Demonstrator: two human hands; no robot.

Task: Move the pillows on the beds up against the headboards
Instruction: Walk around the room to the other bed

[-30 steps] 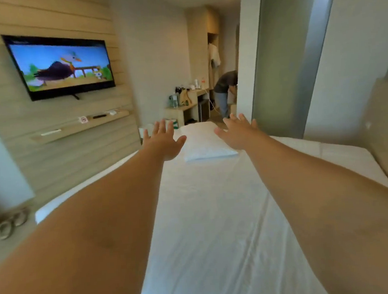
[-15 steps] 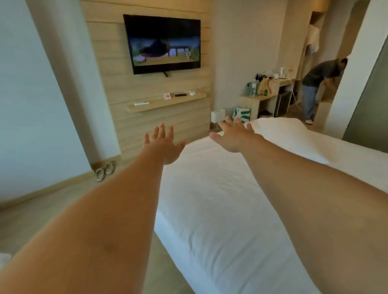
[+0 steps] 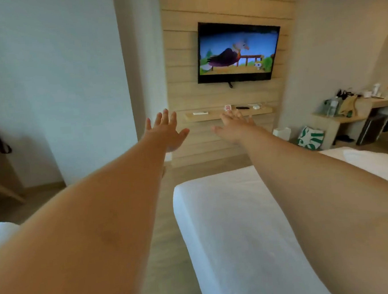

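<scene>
Both empty hands, left hand point(image 3: 166, 132) and right hand point(image 3: 235, 126), spread above bed point(image 3: 236, 224).

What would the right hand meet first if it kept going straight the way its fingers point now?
Probably the wooden shelf under the TV. The right hand is open and empty, fingers aimed at that slatted wall; nothing shows between, though depth is unclear.

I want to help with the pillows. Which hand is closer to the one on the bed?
Probably the right hand. Its arm stretches over the bed, and the pillow lies far right. The left hand hangs over the floor. Both hands are open and empty.
</scene>
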